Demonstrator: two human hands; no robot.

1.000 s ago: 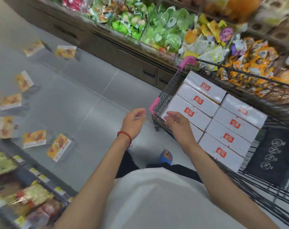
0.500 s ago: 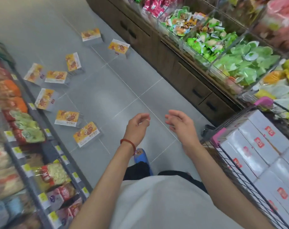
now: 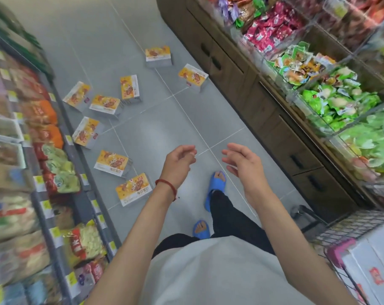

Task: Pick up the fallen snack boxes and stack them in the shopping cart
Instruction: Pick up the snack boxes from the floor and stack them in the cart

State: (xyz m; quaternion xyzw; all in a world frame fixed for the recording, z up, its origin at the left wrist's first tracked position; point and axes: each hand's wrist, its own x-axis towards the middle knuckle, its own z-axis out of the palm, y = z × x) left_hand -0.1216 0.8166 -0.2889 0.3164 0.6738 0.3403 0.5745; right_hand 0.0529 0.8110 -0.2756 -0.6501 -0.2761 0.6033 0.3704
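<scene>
Several yellow-and-white snack boxes lie scattered on the grey tiled floor. The nearest box point(image 3: 133, 188) lies just left of my left forearm, with another box point(image 3: 112, 163) behind it. The farthest box point(image 3: 158, 55) lies up the aisle. My left hand point(image 3: 179, 164), with a red cord at the wrist, hangs in the air with loosely curled fingers and holds nothing. My right hand point(image 3: 241, 164) is open beside it, fingers apart, empty. The shopping cart point(image 3: 349, 225) is at the lower right, with white boxes point(image 3: 371, 271) stacked inside it.
A shelf of bagged snacks point(image 3: 21, 172) runs along the left. A wooden counter point(image 3: 274, 119) with drawers and bins of wrapped sweets runs along the right. My feet in blue slippers point(image 3: 215, 190) stand on the floor between them.
My view has swung left from the cart to the aisle floor. Both hands came off the cart's stacked boxes and now hang empty over the floor. One foot has stepped forward.
</scene>
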